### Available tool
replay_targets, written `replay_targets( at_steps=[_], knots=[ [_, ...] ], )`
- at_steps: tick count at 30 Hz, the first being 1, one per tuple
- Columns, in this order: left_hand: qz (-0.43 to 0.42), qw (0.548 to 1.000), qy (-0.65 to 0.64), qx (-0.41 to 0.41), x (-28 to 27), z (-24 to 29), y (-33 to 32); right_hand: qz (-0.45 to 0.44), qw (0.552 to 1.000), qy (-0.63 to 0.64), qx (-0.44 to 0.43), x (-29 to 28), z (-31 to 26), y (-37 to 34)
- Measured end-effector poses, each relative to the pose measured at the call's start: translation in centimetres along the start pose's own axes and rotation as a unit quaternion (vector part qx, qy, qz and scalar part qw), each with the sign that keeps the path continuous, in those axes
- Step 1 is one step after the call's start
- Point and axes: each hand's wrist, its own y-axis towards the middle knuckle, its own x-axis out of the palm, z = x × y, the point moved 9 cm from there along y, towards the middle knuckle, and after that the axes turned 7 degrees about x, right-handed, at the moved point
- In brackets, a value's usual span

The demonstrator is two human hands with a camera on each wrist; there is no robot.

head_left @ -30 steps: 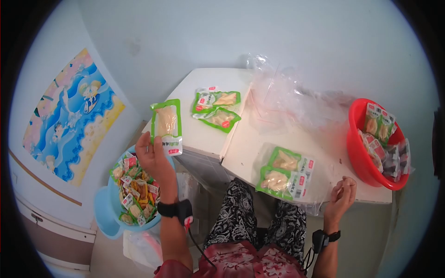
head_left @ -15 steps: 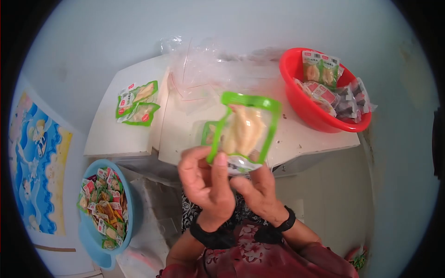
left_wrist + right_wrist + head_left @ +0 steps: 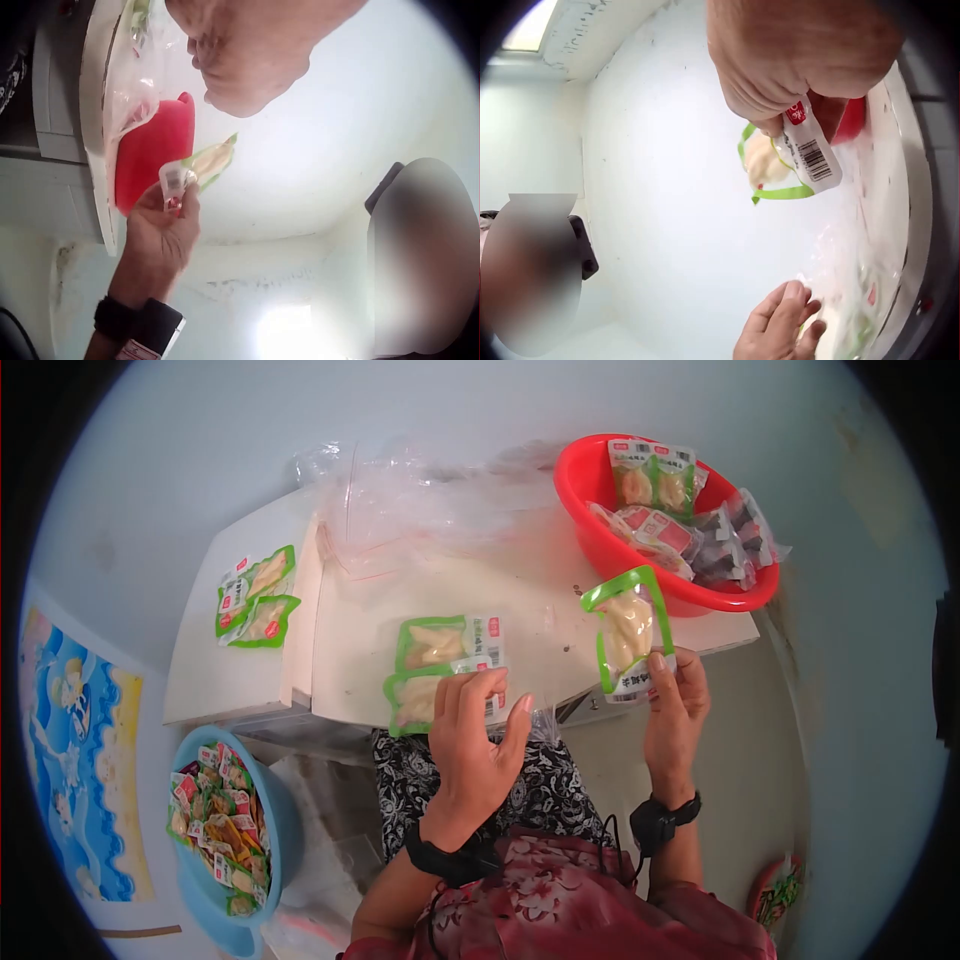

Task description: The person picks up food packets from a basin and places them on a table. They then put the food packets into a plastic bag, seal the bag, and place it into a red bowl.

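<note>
My right hand (image 3: pixel 677 715) pinches the white printed end of a green-edged snack pouch (image 3: pixel 630 628), with pale food showing through its clear front. The pouch hangs in the air in front of the red basin, also seen in the right wrist view as a barcoded pouch (image 3: pixel 810 157). My left hand (image 3: pixel 468 750) holds nothing; its fingers are loosely bent, thumb apart. Just behind that hand, two similar pouches (image 3: pixel 435 643) in a clear plastic bag lie on the table's front part, the nearer one partly covered by its fingers.
The red basin (image 3: pixel 590 550) at the right holds several packets. A light blue basin (image 3: pixel 285 830) full of mixed packets stands low at the left. Two green-edged pouches (image 3: pixel 262 582) lie on the table's left section. Clear plastic bags (image 3: pixel 420 500) are heaped along the wall.
The pouch went from my left hand, over the table's left side, to my right hand near the red basin. Both hands met in the middle, then parted. The head view turned right.
</note>
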Motion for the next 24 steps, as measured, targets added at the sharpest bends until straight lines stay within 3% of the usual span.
replay_targets(
  at_steps=[3,12,15,21,24],
  knots=[
    [-0.047,0.989,0.113,0.079,1.6,1.1,0.7,0.003,0.998,-0.065,0.007,-1.5,0.3,0.7],
    [-0.155,0.964,0.206,0.072,5.4,1.9,1.3,-0.038,0.991,-0.103,0.07,-1.9,2.1,0.7],
    [-0.138,0.962,0.213,0.096,5.5,1.2,1.0,-0.053,0.99,-0.1,0.089,-1.5,2.4,0.5],
    [-0.075,0.993,0.079,0.043,3.8,0.0,1.4,-0.096,0.983,-0.12,0.101,0.1,1.8,0.5],
    [-0.063,0.991,0.086,0.076,3.3,1.2,1.9,-0.143,0.974,-0.134,0.11,1.7,1.6,0.7]
  ],
)
